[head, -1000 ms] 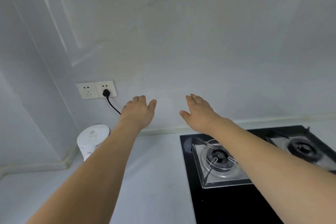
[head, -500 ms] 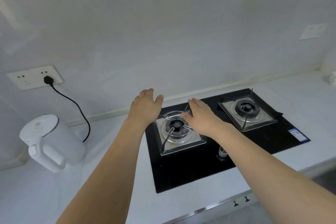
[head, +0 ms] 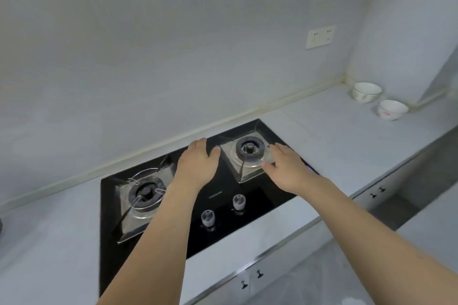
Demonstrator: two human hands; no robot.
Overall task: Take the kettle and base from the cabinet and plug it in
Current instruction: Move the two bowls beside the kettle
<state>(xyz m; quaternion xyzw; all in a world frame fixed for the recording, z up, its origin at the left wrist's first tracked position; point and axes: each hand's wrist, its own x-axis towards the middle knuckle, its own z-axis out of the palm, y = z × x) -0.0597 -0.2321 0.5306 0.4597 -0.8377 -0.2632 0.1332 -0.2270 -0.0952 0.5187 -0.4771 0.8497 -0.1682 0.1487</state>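
Note:
The kettle, its base and its cord are out of view now. My left hand is held flat and palm down above the black gas hob, between its two burners, holding nothing. My right hand hovers palm down by the right burner, fingers spread and empty. A white wall socket with nothing plugged into it sits on the back wall at the upper right.
The left burner and two knobs sit on the hob. Two white bowls stand in the far right corner of the pale counter. Cabinet doors with small black handles run under the counter edge.
The view has swung right: the kettle, its plugged cord and the left socket have left the frame. Both hands moved with it, from the wall to above the hob. Bowls and right socket appeared.

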